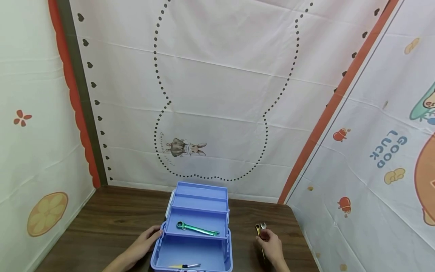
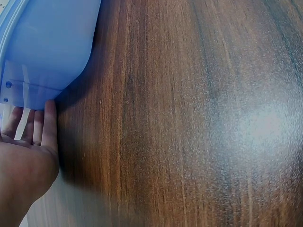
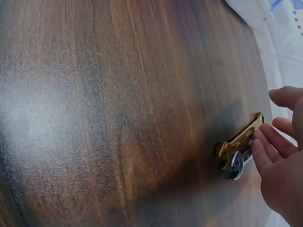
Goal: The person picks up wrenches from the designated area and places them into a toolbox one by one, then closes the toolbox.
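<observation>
My left hand (image 1: pixel 137 247) (image 2: pixel 29 158) touches the left side of a blue toolbox (image 1: pixel 195 251) (image 2: pixel 52 42), fingers extended against its wall. The box stands with its tiers unfolded. A green wrench (image 1: pixel 198 229) lies across one tier, and a yellow-handled tool (image 1: pixel 185 266) lies in the bottom. To the right of the box, my right hand (image 1: pixel 272 249) (image 3: pixel 284 175) has its fingertips at a gold wrench (image 1: pixel 258 229) (image 3: pixel 239 141) and a silver wrench (image 1: pixel 263 225) (image 3: pixel 236 165), side by side on the table. Its thumb stands apart from them.
The dark wooden table (image 1: pixel 122 211) (image 2: pixel 156 104) (image 3: pixel 118 94) extends on both sides of the box. Behind it hangs a white printed cloth (image 1: pixel 217 94), with more patterned cloth (image 1: pixel 357 170) along the right and left sides.
</observation>
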{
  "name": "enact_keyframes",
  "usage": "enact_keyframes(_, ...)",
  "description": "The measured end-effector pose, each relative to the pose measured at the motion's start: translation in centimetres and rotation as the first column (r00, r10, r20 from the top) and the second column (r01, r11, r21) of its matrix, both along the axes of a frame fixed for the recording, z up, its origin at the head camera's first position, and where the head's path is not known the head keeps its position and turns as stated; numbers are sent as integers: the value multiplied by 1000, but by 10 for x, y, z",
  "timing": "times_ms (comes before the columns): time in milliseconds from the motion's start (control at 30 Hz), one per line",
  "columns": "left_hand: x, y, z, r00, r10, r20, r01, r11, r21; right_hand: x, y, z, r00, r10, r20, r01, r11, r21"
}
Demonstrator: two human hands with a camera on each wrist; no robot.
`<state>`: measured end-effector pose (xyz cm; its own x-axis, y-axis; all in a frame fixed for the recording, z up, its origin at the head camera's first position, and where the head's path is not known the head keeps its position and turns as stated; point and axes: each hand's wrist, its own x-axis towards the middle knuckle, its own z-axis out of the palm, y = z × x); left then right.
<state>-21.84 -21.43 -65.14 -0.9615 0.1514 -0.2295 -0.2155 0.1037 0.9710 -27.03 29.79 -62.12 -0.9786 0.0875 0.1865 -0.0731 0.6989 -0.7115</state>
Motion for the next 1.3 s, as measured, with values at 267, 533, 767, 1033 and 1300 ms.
enact_keyframes(267, -1, 0, 2, 1000, 1, 2, 0, 1000, -6, -3, -6, -1, 997, 65, 43, -64, 998, -17)
enact_keyframes(533, 1, 0, 2, 1000, -3, -5, 3, 1000, -5, 3, -16, -14, 994, 98, 40, -92, 986, -140)
enact_keyframes(767, 1, -2, 0, 1000, -8, -12, 8, 1000, 7, 0, -21, -24, 998, 67, -15, -68, 989, -129)
enact_keyframes(1033, 2, -1, 0, 1000, -16, -17, 16, 1000, 10, -3, -23, -21, 999, 51, -5, -51, 998, -45)
enact_keyframes(1300, 1, -1, 0, 1000, -7, -12, 7, 1000, 1, -3, -25, -19, 998, 62, 2, -62, 998, 0)
